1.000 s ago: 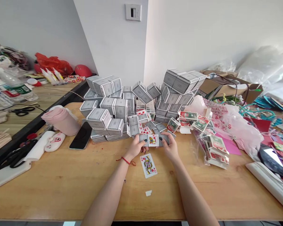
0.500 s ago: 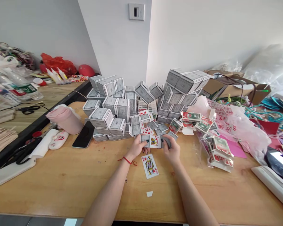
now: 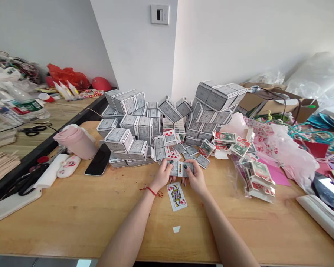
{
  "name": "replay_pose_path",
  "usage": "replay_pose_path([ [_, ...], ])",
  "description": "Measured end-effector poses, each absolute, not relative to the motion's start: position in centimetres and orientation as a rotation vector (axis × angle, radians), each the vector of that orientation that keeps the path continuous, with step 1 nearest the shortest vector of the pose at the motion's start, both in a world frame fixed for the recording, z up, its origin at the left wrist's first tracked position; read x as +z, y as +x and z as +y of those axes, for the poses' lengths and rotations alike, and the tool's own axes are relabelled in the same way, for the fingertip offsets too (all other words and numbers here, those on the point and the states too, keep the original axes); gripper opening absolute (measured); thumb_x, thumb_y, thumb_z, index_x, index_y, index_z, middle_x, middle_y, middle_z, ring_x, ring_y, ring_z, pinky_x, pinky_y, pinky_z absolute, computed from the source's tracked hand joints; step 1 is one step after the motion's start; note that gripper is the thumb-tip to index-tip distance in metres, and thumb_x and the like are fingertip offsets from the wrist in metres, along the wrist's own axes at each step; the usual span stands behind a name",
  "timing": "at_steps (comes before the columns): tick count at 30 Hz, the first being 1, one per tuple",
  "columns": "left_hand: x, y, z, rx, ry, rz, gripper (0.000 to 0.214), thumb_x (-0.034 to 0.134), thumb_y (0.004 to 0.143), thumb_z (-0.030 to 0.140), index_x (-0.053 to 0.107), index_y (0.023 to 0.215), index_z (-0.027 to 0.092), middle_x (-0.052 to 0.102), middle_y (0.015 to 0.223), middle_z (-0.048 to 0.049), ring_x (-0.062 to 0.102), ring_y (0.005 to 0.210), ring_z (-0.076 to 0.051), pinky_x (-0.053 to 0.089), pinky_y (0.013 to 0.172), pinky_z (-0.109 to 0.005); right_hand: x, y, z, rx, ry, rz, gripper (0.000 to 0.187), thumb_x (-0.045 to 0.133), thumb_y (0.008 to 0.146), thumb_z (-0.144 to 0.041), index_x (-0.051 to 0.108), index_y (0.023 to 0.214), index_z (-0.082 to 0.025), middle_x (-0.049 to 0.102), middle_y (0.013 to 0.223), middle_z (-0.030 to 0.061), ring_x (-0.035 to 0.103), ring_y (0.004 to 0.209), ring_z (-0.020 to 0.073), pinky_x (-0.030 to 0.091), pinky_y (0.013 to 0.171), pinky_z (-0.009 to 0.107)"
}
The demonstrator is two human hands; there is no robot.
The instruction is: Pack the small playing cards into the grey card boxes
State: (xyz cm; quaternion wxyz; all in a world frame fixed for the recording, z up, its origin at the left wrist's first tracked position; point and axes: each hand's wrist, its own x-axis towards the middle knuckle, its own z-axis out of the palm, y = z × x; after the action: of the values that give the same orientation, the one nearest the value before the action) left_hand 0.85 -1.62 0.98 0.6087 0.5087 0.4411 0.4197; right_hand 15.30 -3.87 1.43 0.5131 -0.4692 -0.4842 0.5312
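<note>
Both of my hands grip playing cards [image 3: 174,170] with grey patterned backs; a narrow strip of a face card shows between the two patterned parts. My left hand [image 3: 163,173] is closed on the left side, thumb on top. On the right side my right hand [image 3: 194,174] is closed the same way, its thumb pressing near the middle. Just below them a queen of hearts [image 3: 177,196] lies face up on the wooden table [image 3: 228,230]. Beyond my hands are loose cards [image 3: 189,151] and folded-card blocks [image 3: 129,146] stacked in grey piles.
Opened card boxes [image 3: 258,178] and a pink-white plastic bag [image 3: 284,148] lie to the right. A black phone [image 3: 98,160], a pink cup-like roll [image 3: 76,142] and a white mouse [image 3: 69,166] are at the left. A paper scrap [image 3: 176,229] lies near the front.
My right hand has moved left toward my left hand. The visible face-card area between the patterned parts has shrunk to a narrow strip.
</note>
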Motion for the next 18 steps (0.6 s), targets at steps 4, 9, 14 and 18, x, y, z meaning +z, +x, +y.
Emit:
replay_pose_path([
  [4,1.08,0.86,-1.71,0.996,1.184,1.04,0.021,0.038,0.083,0.04,0.038,0.091,0.021,0.042,0.039,0.0091,0.039,0.029,-0.008,0.026,0.031,-0.018,1.32,15.34,-3.89,1.264,-1.132,-1.185,0.026,0.048,0.078,-0.042,0.039,0.097,-0.026,0.047,0.046,-0.0077,0.046,0.032,0.0138,0.037,0.03,0.025],
  [9,0.88,0.86,-1.73,0.995,1.189,1.036,0.02,0.04,0.083,0.039,0.037,0.09,0.021,0.044,0.047,0.008,0.042,0.033,-0.008,0.031,0.034,-0.019,1.05,15.11,-3.95,1.275,-1.148,-1.218,0.027,0.046,0.078,-0.043,0.038,0.097,-0.026,0.047,0.043,-0.0084,0.044,0.03,0.0136,0.036,0.03,0.024],
  [14,0.6,0.77,-1.78,1.008,1.23,1.06,0.021,0.039,0.083,0.039,0.036,0.092,0.021,0.044,0.053,0.0069,0.042,0.035,-0.008,0.033,0.034,-0.02,0.8,14.95,-3.98,1.342,-1.106,-1.208,0.026,0.043,0.08,-0.044,0.035,0.098,-0.027,0.05,0.045,-0.0082,0.047,0.032,0.0138,0.039,0.032,0.024],
  [18,0.45,0.71,-1.78,1.023,1.246,1.048,0.022,0.042,0.082,0.04,0.038,0.092,0.021,0.047,0.059,0.005,0.043,0.037,-0.007,0.035,0.036,-0.02,0.95,15.25,-4.01,1.424,-1.094,-1.235,0.03,0.045,0.079,-0.042,0.033,0.1,-0.026,0.051,0.044,-0.0094,0.049,0.031,0.0136,0.04,0.031,0.023],
])
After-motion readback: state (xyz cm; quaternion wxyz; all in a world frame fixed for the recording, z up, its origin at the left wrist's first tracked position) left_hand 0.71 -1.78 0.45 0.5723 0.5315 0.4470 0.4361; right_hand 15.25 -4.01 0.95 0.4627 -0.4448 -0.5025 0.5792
